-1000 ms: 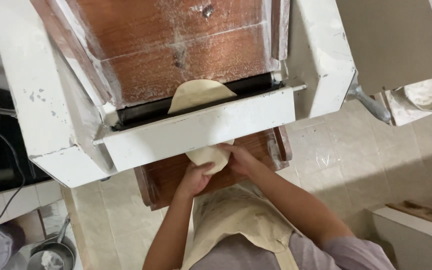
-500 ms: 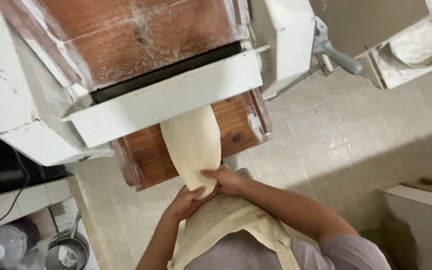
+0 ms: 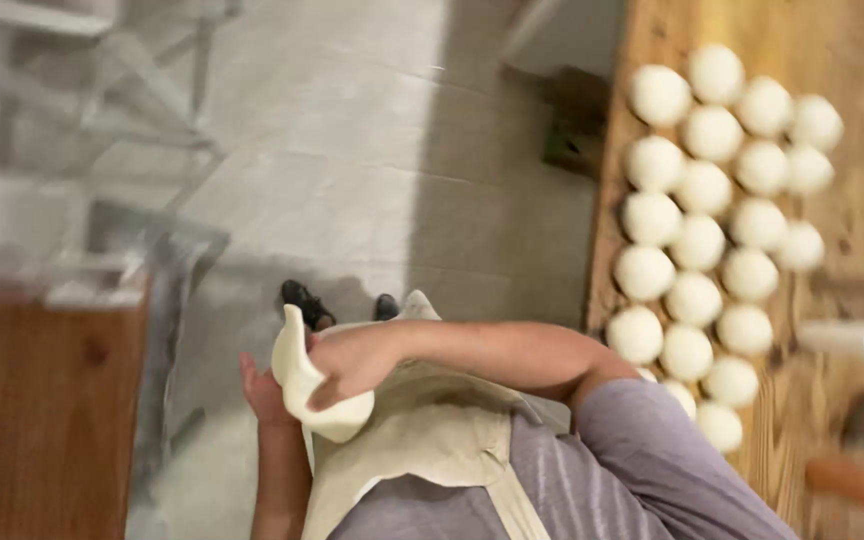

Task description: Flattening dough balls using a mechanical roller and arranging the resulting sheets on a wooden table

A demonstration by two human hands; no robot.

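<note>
A flattened, floppy sheet of pale dough [image 3: 294, 365] hangs folded in front of my beige apron [image 3: 422, 440]. My right hand [image 3: 352, 362] reaches across my body and grips the sheet from above. Beneath and to its left, my left hand [image 3: 262, 392] supports the dough with the palm against it. Both hands are at waist height over the tiled floor [image 3: 352, 170].
Several round dough balls [image 3: 712, 230] lie in rows on a wooden table [image 3: 667, 25] at the right, with a white cup [image 3: 847, 342] and a blurred brown-handled tool [image 3: 852, 480] beside them. At the left, blurred, are the machine's wooden board [image 3: 42, 420] and white frame [image 3: 82, 130].
The view has swung right, away from the white rolling machine toward the wooden table. The dough sheet has left the machine's chute and now hangs in both hands at my waist.
</note>
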